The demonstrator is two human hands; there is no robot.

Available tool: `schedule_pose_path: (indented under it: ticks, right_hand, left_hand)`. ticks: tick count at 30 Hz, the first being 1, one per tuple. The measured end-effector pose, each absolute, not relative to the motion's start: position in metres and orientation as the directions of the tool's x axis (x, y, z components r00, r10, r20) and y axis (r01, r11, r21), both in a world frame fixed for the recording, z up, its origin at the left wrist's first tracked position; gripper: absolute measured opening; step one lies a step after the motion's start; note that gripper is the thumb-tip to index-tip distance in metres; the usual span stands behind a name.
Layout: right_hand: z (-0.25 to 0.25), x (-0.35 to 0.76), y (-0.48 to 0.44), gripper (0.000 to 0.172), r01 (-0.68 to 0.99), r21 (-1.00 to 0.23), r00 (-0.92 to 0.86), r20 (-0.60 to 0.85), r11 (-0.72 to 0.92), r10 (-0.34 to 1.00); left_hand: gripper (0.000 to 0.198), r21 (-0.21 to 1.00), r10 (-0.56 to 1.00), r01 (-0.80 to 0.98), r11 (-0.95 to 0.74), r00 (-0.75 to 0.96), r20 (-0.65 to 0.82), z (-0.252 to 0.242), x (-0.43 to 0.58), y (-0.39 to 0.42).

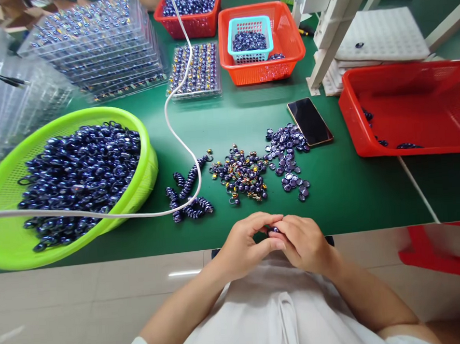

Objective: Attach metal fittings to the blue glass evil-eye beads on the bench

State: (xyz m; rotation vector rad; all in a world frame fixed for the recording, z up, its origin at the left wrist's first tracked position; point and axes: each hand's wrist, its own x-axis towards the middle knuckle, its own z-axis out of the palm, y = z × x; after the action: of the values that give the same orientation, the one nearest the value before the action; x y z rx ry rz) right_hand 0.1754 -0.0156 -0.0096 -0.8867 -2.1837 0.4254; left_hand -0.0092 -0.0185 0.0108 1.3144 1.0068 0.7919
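My left hand [253,243] and my right hand [306,240] meet at the front edge of the green table, fingertips together. Pinched between them is a small shiny dark-blue metal part [274,230], mostly covered by the fingers. Just beyond my hands lies a loose heap of dark-blue pieces with gold-coloured bits [245,173]. Flat dark-blue caps [286,145] are spread to its right. On its left, ring-ended dark-blue parts [191,182] lie in nested rows.
A green basket [150,169] full of dark-blue ringed parts stands left, crossed by a white cable [179,139]. A phone [310,121] lies right of the caps. Red baskets [234,75], stacked clear trays [126,69], a red bin [409,109] and a metal post [328,36] stand around.
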Motion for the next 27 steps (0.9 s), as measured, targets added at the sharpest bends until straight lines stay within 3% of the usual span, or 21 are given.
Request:
schedule_pose_path:
  ticks: [6, 12, 18, 22, 25, 27]
  right_hand:
    - [-0.011, 0.171, -0.019, 0.014, 0.443, -0.534, -0.465, 0.550, 0.720, 0.694]
    - [-0.020, 0.163, -0.020, 0.011, 0.439, -0.584, -0.421, 0.538, 0.683, 0.730]
    - [-0.010, 0.145, -0.011, 0.027, 0.292, -0.702, -0.559, 0.425, 0.649, 0.712]
    - [0.000, 0.143, 0.000, 0.040, 0.300, -0.708, -0.639, 0.349, 0.640, 0.686]
    - [-0.005, 0.151, 0.013, 0.033, 0.437, -0.670, -0.501, 0.372, 0.600, 0.781]
    - [-0.011, 0.157, 0.022, 0.025, 0.532, -0.625, -0.412, 0.398, 0.571, 0.820]
  left_hand:
    - [0.031, 0.989, 0.928, 0.104, 0.104, 0.347, -0.134, 0.014, -0.009, -0.018]
    - [0.036, 0.973, 0.917, 0.040, 0.227, 0.326, -0.228, 0.009, -0.012, -0.019]
    - [0.048, 0.968, 0.941, 0.104, 0.227, 0.231, -0.246, 0.017, -0.038, -0.021]
    - [0.035, 0.968, 0.989, 0.240, 0.065, 0.114, -0.095, 0.042, -0.076, -0.021]
    - [0.024, 0.879, 0.976, 0.475, -0.034, -0.175, 0.132, 0.065, -0.119, -0.016]
    - [0.025, 0.774, 0.853, 0.632, 0.026, -0.418, 0.313, 0.076, -0.157, -0.008]
